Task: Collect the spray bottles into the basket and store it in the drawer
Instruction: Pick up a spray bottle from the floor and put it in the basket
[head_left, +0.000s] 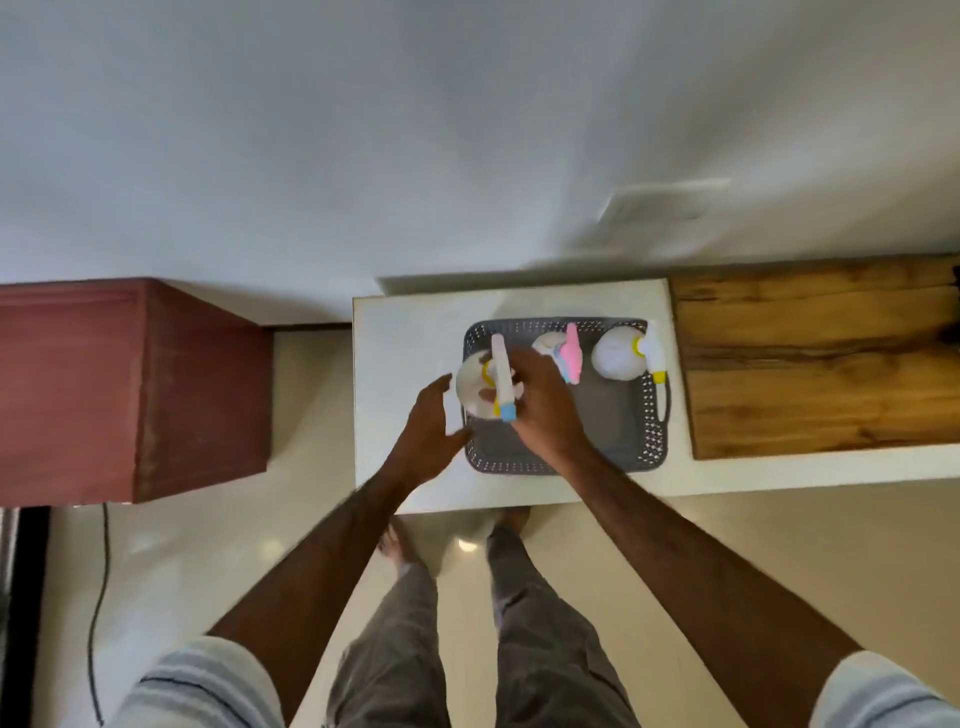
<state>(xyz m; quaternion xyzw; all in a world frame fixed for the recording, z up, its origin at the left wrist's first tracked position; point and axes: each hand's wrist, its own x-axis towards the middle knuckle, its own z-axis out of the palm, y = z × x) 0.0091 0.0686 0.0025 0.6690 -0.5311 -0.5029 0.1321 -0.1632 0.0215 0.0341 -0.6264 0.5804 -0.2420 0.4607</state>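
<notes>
Basket (623, 447) near table's (395, 332) front edge; right hand (545, 405) grips bottle (501, 379)

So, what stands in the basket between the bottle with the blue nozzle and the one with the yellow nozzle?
In the head view, the pink-trigger bottle stands between them inside the grey basket.

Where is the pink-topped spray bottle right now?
The pink-topped spray bottle stands inside the grey basket at its far middle, just beyond the right hand.

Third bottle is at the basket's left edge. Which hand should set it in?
Right. The right hand already grips the blue-tipped spray bottle over the basket rim; the left hand is open beside it, holding nothing.
</notes>
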